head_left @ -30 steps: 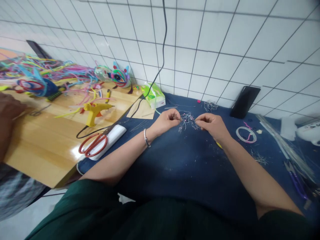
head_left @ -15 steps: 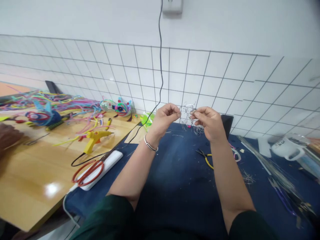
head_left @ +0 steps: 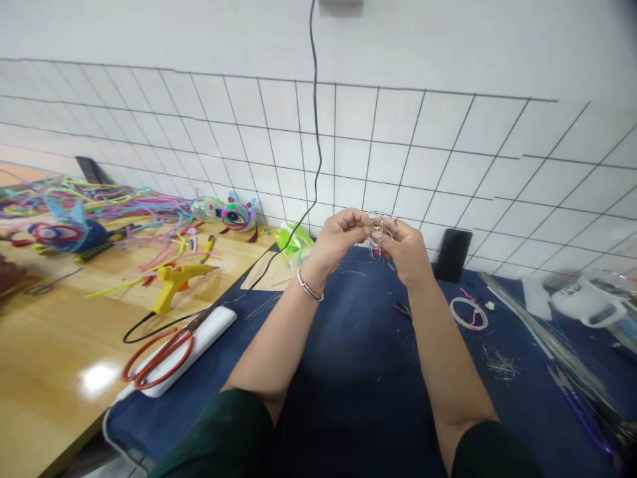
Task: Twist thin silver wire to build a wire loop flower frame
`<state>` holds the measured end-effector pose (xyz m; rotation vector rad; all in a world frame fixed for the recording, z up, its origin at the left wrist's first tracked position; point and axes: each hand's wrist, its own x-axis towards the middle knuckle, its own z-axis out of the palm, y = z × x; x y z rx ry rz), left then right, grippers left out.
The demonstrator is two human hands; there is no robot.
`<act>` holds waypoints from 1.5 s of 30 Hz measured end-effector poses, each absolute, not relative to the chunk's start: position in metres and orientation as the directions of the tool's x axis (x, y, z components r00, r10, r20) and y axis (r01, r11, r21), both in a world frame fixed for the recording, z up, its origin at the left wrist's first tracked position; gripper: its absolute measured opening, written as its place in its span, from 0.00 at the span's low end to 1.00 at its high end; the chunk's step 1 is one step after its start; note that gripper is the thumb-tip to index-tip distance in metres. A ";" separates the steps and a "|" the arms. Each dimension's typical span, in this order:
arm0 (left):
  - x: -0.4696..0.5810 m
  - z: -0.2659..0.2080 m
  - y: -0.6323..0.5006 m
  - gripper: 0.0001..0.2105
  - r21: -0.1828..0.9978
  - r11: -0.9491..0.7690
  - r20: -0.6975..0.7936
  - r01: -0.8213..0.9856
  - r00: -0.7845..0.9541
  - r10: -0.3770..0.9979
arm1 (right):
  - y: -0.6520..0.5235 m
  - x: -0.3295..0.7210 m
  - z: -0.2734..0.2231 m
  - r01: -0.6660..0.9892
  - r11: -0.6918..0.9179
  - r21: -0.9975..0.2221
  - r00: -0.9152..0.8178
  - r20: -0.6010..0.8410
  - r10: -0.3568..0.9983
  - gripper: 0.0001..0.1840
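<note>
A small tangle of thin silvery wire (head_left: 374, 251) is up between my two hands, above the dark blue table cover (head_left: 348, 345). My left hand (head_left: 341, 242), with a bracelet at its wrist, pinches at the left side of the wire. Thumb and fingers of my right hand (head_left: 404, 249) are closed on the wire from the right. A tiny pink spot shows low in the tangle. Below my right forearm lie pliers (head_left: 402, 309), their handles mostly hidden. Loose wire pieces (head_left: 353, 269) rest on the cover beneath my hands.
Orange-handled scissors (head_left: 159, 358) lie across a white power strip (head_left: 209, 332) at left, near a yellow glue gun (head_left: 176, 285). A black phone (head_left: 452, 254) leans on the wall. Right are a ring (head_left: 468, 313), wire bundle (head_left: 542, 332) and white mug (head_left: 590, 302). Another person's hand (head_left: 10, 275) shows far left.
My hands have come closer together around the wire tangle, and my right hand now covers more of it. The view has shifted slightly, showing more of the phone and ring.
</note>
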<state>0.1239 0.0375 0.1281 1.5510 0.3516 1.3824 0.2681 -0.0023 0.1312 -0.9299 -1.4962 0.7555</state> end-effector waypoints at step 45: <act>0.125 0.103 0.047 0.02 0.857 -0.472 0.514 -0.204 0.372 0.773 | 0.002 0.283 0.124 0.385 0.400 -0.832 0.055 0.453 0.890 0.08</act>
